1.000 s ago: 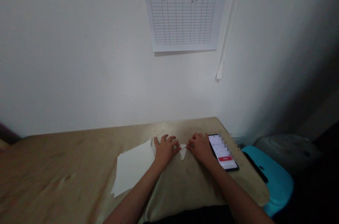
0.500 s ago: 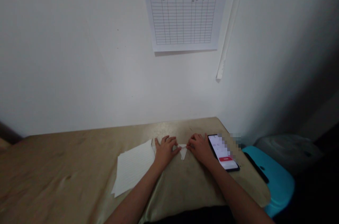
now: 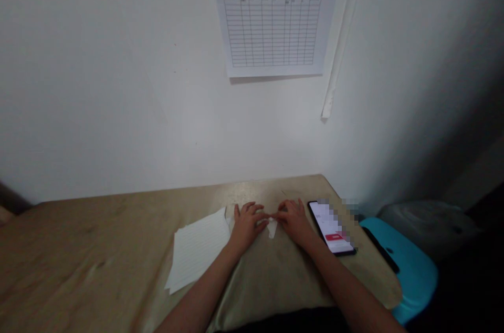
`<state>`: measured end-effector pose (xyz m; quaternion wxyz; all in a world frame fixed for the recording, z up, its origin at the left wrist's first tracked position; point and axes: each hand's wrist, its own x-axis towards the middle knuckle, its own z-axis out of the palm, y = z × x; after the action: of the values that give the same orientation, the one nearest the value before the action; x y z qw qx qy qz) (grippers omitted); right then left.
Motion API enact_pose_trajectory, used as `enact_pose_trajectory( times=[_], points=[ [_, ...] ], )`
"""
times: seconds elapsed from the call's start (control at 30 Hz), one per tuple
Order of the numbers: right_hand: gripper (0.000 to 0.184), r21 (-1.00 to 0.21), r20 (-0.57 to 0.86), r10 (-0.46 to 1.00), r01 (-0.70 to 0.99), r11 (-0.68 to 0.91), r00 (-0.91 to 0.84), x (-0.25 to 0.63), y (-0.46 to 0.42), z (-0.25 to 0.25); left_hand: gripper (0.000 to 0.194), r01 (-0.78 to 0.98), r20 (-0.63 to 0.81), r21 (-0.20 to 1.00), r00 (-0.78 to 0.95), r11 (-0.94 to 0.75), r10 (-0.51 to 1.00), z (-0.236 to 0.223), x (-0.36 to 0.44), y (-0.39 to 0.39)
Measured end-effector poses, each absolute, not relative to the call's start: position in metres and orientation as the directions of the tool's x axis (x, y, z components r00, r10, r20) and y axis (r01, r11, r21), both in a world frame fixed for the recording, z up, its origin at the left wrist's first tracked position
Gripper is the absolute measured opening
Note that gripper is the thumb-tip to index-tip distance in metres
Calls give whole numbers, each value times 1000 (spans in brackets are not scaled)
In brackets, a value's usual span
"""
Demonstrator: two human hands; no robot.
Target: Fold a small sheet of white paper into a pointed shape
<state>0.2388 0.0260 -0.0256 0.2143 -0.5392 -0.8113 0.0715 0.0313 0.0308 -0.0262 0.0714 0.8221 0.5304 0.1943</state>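
Observation:
A small folded piece of white paper (image 3: 272, 228) lies on the tabletop between my two hands, its narrow end pointing towards me. My left hand (image 3: 249, 224) grips its left side with thumb and forefinger. From the other side, my right hand (image 3: 293, 221) pinches the paper's upper right edge, and the fingertips of both hands nearly meet there. The fingers cover the paper's upper part. Just left of my left hand rests a stack of lined paper sheets (image 3: 199, 251). To the right of my right hand lies a phone (image 3: 331, 228) with its screen lit.
A tan cloth covers the table (image 3: 98, 249), which stands against a white wall. On the wall hangs a printed table sheet (image 3: 275, 28), with a white strip (image 3: 334, 70) beside it. A turquoise container (image 3: 413, 264) and a clear plastic bag (image 3: 429, 222) are past the table's right edge.
My fingertips have come closer together over the top of the folded paper and now hide more of it. Its lower tip stays in place.

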Motion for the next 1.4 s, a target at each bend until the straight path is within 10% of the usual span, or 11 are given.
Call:
enact_pose_trajectory(
  times=[0.63, 1.4],
  points=[
    [13, -232, 236, 938, 923, 307, -252, 239, 28, -14, 16, 881, 242, 313, 287, -354, 927, -15, 31, 30],
    [11, -390, 290, 934, 865, 315, -209, 245, 32, -23, 8, 843, 243, 400, 281, -360, 928, -20, 31, 32]
  ],
)
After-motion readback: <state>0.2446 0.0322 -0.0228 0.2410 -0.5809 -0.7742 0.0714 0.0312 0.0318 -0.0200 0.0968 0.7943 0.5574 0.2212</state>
